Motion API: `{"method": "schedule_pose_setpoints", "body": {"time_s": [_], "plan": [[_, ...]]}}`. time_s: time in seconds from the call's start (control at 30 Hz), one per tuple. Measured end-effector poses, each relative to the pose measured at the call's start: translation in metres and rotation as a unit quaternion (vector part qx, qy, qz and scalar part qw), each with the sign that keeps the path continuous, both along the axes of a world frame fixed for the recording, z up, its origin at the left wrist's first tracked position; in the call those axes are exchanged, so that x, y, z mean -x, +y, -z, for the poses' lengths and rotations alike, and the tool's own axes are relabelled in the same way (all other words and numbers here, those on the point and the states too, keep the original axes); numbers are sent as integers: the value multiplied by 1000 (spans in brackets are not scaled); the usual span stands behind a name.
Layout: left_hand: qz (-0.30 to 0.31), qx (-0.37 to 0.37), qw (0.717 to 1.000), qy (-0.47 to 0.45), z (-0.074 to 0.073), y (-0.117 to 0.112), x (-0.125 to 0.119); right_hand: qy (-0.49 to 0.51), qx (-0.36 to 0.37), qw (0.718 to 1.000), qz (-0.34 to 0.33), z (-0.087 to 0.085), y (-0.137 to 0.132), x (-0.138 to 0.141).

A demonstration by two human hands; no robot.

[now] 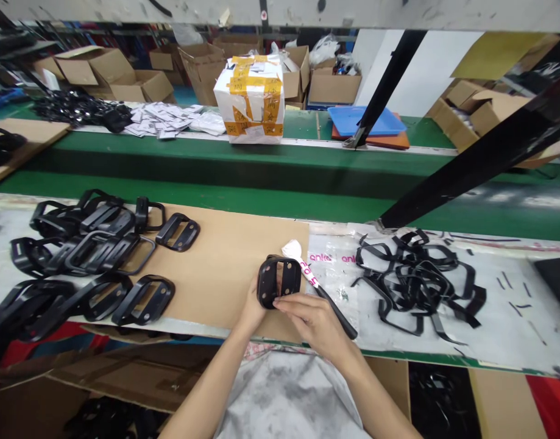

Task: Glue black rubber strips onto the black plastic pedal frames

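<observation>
Above the brown cardboard sheet (234,256), my left hand (252,310) is closed round the left side of a black plastic frame (289,277) with slots and small holes. The thumb and fingers of my right hand (317,318) are pinched at the frame's lower edge; whether something small is between them is hidden. Just right of the frame lies a tool (337,312) with a black handle and a white-wrapped head. Similar black frames (145,299) are piled to the left, one lying apart (178,231) on the cardboard.
Thin black strips (421,283) lie tangled on the right of the bench. A slanting black post (467,152) rises behind them. Across the green channel (206,167) stand a taped white box (250,100), a blue tray (368,120) and white packets (163,119).
</observation>
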State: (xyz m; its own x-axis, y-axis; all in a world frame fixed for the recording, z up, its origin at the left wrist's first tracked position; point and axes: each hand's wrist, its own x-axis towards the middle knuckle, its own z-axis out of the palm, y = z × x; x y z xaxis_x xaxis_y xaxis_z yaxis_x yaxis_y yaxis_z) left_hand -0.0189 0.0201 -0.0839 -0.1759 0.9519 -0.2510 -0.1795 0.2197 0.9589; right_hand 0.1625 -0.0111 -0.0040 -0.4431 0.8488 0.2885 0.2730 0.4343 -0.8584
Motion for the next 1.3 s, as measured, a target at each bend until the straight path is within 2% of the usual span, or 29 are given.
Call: {"method": "schedule_pose_setpoints", "body": {"time_s": [0.1, 0.2, 0.27, 0.37, 0.57, 0.77, 0.83, 0.93, 1.03, 1.1, 1.2, 1.3], "plan": [[9, -4, 1000, -16, -15, 2, -4, -9, 52, 999, -11, -5, 2, 0], [52, 17, 996, -67, -34, 4, -9, -41, 108, 993, -27, -9, 6, -3], [74, 37, 990, -111, -43, 5, -11, -59, 119, 991, -28, -10, 8, -6], [85, 53, 984, -149, -44, 4, -9, -72, 121, 990, -30, -7, 9, -8], [117, 31, 982, -146, -36, 2, -2, -86, 155, 984, -9, -3, 8, -5], [115, 17, 985, -129, -35, 3, -3, -33, 170, 985, 17, -1, 1, -7], [104, 14, 989, -107, -35, 0, -4, -4, 156, 986, 60, 0, -2, -11], [103, 28, 990, -92, -39, -7, -8, 51, 107, 980, 163, 4, -4, -14], [133, 40, 985, -98, -49, -14, -11, 80, 55, 965, 244, 8, -3, -15], [163, 45, 980, -109, -58, -18, -12, 84, 37, 960, 266, 10, -2, -13], [203, 56, 968, -138, -67, -25, -13, 90, 38, 968, 233, 10, 1, -9], [206, 76, 960, -174, -69, -31, -17, 90, 68, 979, 168, 10, 2, -8]]}}
